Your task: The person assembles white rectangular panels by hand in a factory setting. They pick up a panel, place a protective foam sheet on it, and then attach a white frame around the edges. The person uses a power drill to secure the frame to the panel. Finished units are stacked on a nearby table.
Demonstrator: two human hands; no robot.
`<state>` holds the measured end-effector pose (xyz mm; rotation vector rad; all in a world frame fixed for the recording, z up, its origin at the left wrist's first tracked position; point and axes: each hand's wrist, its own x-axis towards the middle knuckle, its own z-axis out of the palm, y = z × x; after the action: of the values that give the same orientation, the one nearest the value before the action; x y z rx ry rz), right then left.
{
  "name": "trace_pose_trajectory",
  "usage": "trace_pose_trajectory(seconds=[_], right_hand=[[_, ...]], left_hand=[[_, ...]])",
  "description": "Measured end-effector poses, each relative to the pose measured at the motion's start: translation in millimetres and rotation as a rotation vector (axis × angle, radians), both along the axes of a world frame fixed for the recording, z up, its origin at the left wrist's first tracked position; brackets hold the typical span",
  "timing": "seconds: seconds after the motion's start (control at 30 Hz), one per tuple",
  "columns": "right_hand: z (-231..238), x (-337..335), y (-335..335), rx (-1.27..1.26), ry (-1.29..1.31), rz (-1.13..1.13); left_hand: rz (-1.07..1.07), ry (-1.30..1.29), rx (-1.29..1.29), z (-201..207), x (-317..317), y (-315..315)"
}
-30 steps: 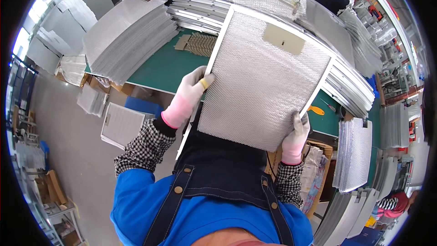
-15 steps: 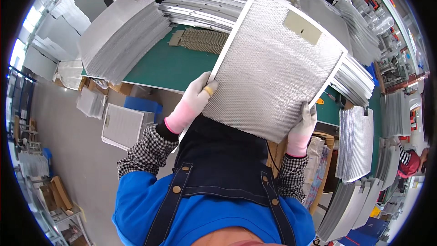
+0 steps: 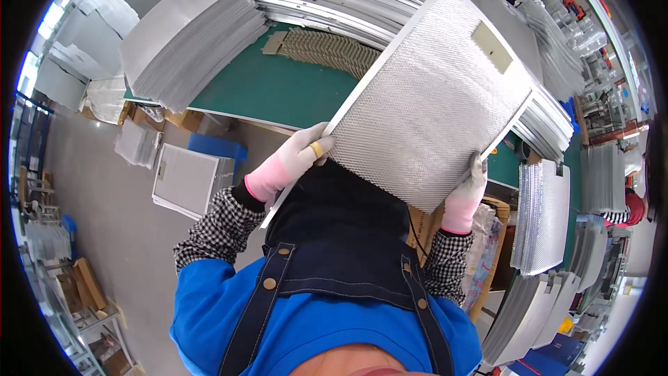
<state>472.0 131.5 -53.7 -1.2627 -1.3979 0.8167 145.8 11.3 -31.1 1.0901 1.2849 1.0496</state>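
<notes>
Head view: the hands are standing apart, both clamping a mesh panel [image 3: 424, 104] — the left hand [image 3: 299, 157] is gripping its left edge, the right hand [image 3: 470, 193] its right edge. The panel is slanting in front of the dark apron [image 3: 341, 230], its far part covering some of the green surface [image 3: 278, 94]. To its left, a row of beige pieces [image 3: 330, 49] is lying on the surface — silver frames [image 3: 320, 0] are lying behind, and grey sheets [image 3: 191, 45] are forming a stack farther left.

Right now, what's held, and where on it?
A white-framed mesh panel: left hand on its left frame edge, right hand on its lower right edge.
</notes>
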Motion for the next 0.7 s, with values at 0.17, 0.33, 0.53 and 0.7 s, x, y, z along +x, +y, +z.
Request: trace_pose_trajectory(seconds=[0.17,0.33,0.53,0.7], right_hand=[[15,-4,2,0.013,0.447,0.113],[67,-15,10,0.501,-0.232,-0.088],[184,-11,41,0.310,-0.401,0.068],[129,-15,70,-0.251,-0.522,0.714]], left_hand=[[0.090,0.572,0.486,13,2,7],[0.372,0.316,0.746,25,22,29],[0.142,0.028,0.490,-17,63,36],[-0.666,0.266,0.092,-46,69,-29]])
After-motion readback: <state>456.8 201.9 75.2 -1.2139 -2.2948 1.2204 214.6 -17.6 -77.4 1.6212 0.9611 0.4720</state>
